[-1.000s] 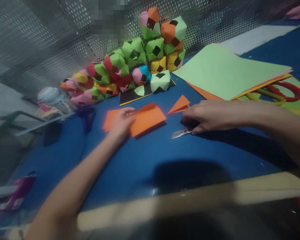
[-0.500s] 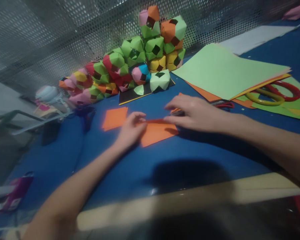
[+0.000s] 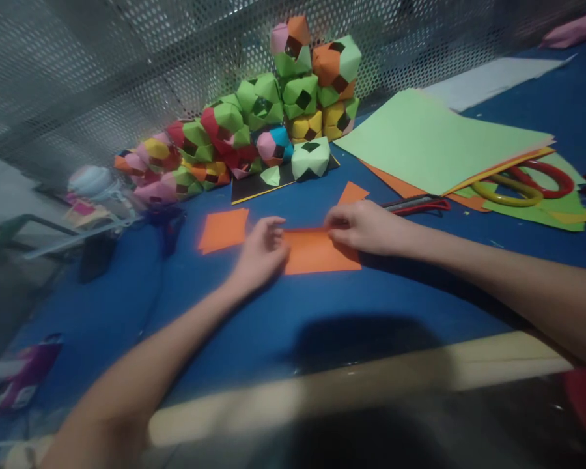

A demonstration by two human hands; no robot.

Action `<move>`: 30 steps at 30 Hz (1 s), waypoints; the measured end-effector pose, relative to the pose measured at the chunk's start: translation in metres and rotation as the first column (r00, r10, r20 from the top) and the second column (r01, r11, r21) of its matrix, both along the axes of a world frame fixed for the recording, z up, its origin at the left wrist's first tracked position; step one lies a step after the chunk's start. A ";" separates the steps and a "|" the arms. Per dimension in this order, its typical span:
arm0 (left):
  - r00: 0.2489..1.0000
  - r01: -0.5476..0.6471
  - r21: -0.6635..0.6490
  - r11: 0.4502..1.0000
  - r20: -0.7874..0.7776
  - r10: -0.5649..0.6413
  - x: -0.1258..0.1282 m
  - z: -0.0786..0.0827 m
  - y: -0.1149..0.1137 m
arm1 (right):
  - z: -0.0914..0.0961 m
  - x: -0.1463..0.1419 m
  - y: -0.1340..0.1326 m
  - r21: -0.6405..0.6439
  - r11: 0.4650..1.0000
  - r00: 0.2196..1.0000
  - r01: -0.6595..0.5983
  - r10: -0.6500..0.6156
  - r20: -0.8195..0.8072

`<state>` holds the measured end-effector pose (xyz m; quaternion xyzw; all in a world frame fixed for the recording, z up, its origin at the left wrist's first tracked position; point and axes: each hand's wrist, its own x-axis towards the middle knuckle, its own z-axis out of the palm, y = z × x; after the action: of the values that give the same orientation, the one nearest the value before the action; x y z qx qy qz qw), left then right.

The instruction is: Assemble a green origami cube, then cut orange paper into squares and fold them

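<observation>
An orange sheet of paper (image 3: 320, 253) lies on the blue table between my hands, its far edge turned up in a narrow, darker strip. My left hand (image 3: 264, 251) holds the sheet's left end with the thumb along its edge and the fingers curled. At the upper right of the sheet, my right hand (image 3: 364, 227) pinches the turned-up edge between thumb and fingers. Behind the right hand, a smaller orange paper piece (image 3: 353, 192) sticks out. Orange paper squares (image 3: 223, 230) lie stacked left of my left hand.
Several folded paper balls (image 3: 260, 101) are piled against a perforated metal panel (image 3: 185, 58). To the right are green paper sheets (image 3: 434, 140), a red-handled tool (image 3: 422, 206) and yellow and red scissor handles (image 3: 510, 189). The table's pale edge (image 3: 322, 391) runs nearest me.
My right hand has closed on the sheet's far edge; a dark object seen by its fingers earlier no longer shows there. The orange sheet has turned straighter and shifted slightly right.
</observation>
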<state>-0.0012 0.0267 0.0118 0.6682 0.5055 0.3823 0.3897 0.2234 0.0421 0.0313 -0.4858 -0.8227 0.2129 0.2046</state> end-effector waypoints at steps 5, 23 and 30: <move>0.993 0.087 0.090 0.992 -0.088 -0.079 0.003 -0.001 -0.004 | -0.015 -0.016 -0.002 0.279 0.952 0.992 -0.122 0.128 -0.003; 0.996 0.084 -0.013 0.996 -0.032 -0.084 0.003 -0.001 -0.002 | -0.012 -0.021 -0.002 -0.024 1.000 0.925 -0.019 0.008 -0.381; 0.938 0.232 0.049 0.971 -0.275 -0.211 -0.002 0.003 -0.004 | -0.025 -0.013 0.003 0.163 0.972 0.925 -0.170 0.215 -0.313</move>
<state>-0.0035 0.0230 0.0146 0.7815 0.4591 0.2623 0.3311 0.2104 0.0452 0.0067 -0.3455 -0.8331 0.2548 0.3488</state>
